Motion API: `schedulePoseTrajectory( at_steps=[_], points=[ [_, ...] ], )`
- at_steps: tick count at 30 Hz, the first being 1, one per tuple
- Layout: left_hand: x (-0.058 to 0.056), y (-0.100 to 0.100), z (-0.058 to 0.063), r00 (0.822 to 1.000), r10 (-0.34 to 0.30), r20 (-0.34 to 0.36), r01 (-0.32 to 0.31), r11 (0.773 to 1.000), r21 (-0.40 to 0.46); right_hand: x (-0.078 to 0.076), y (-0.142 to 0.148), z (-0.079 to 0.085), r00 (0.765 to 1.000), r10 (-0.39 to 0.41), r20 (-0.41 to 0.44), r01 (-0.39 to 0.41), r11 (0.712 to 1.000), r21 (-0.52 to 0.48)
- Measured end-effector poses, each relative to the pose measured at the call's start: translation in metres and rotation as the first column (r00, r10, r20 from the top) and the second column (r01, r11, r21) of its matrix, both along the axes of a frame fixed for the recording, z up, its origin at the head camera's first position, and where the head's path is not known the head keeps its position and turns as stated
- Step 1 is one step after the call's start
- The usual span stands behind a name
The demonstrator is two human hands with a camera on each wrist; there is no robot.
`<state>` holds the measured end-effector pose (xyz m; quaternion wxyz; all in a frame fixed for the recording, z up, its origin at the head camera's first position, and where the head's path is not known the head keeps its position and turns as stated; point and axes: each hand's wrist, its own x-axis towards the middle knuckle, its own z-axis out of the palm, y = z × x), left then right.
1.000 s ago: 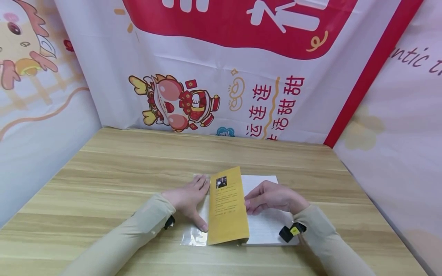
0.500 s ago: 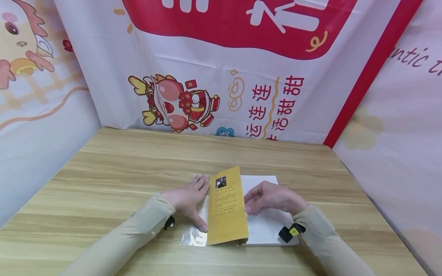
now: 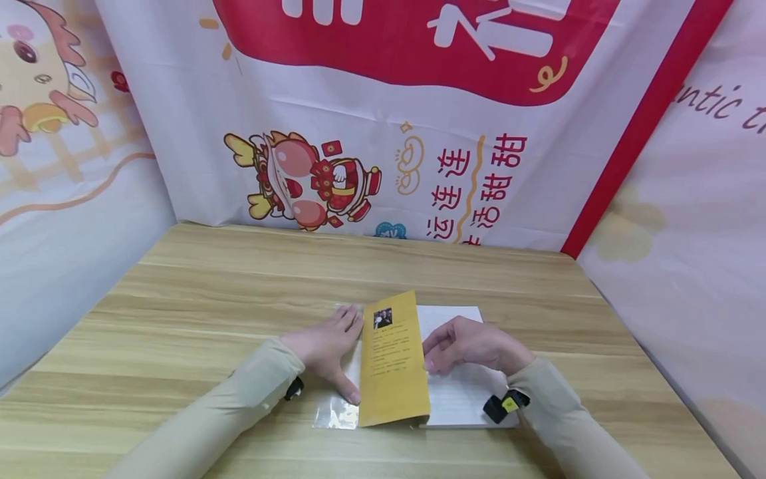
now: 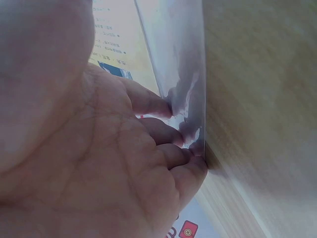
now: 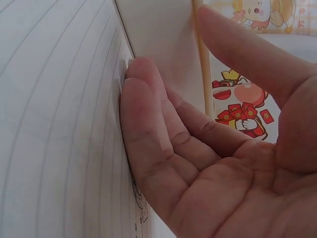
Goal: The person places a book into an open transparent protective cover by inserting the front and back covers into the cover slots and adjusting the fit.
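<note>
An open notebook lies on the wood-grain bench, at about 6 o'clock in the head view. Its yellow flap stands tilted up off white ruled pages. Near 12 o'clock on the flap sits a small photo, with dark lines of print below; the lettering is too small to read.

The left hand lies at 9 o'clock of the flap, thumb spread toward 5 o'clock and the other fingers straight and close together, resting on a clear plastic sheet that juts out beside the flap. The right hand is at 3 o'clock of the flap; its fingers, slightly bent and held together, touch the ruled page by the fold, while the thumb stands apart, at the flap's yellow edge.

At 12 o'clock hangs a white banner, its printing turned sideways: "运连连" and "活甜甜" in red can be read, while the big white characters on the red panel are cut off. On the wall cloth at 2 o'clock, cursive letters show "ntic", also cropped.
</note>
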<state>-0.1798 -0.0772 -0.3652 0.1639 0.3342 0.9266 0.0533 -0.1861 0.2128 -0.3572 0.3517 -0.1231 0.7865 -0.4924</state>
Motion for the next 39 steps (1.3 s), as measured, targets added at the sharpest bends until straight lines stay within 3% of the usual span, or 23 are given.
schedulePoseTrajectory(
  at_steps=[19, 39],
  points=[
    [-0.0012, 0.0007, -0.0038, 1.0, 0.006, -0.014, -0.006, 1.0, -0.017, 0.0008, -0.0013, 0.0, 1.0, -0.012, -0.015, 0.012, 1.0, 0.004],
    [0.002, 0.0002, 0.0, 1.0, 0.0, -0.003, 0.0, 1.0, -0.002, 0.0042, -0.0046, -0.0003, 0.998, -0.026, -0.055, 0.028, 0.998, 0.052]
  ],
)
